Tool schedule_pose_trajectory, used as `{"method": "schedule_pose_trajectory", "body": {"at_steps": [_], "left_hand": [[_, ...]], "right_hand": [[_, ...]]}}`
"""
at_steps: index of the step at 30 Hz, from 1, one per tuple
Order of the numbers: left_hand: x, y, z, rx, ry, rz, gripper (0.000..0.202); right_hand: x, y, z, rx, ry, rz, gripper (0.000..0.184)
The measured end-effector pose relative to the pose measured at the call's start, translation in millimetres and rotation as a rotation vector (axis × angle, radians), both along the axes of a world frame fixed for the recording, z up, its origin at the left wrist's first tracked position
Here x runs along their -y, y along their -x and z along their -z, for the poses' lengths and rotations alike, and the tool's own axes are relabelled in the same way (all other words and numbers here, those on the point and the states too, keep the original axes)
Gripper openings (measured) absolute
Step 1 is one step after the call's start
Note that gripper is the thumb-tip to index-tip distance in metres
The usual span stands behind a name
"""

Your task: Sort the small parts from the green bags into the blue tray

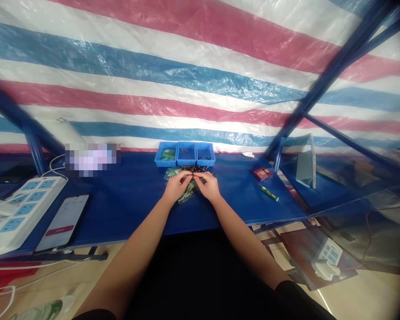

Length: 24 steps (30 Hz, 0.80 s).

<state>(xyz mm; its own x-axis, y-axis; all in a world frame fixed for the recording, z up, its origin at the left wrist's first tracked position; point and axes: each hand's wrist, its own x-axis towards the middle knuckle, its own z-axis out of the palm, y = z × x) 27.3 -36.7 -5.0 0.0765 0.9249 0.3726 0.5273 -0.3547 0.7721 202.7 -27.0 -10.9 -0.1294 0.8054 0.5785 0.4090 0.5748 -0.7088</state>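
My left hand (176,186) and my right hand (208,186) meet over a pile of small green circuit boards (186,195) on the blue table (130,200). Both hands have their fingers pinched together around a tiny dark part between them, too small to name. Small dark parts (190,169) lie scattered just beyond my fingers. Behind them stand three joined blue bins (186,154): the left one holds green boards, the other two hold small dark pieces.
A white power strip (18,213) and a phone (63,222) lie at the left. A red box (262,173) and a green lighter (269,193) lie at the right, near a standing tablet (306,162). Blue frame bars and a striped tarp stand behind.
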Motion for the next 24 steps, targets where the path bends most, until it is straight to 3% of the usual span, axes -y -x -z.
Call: {"method": "schedule_pose_trajectory", "body": {"at_steps": [24], "left_hand": [[-1.9,0.9,4.2,-0.036,-0.035,0.005,0.022]], "right_hand": [[-1.4,0.2,2.9,0.014,-0.01,0.01,0.02]]}}
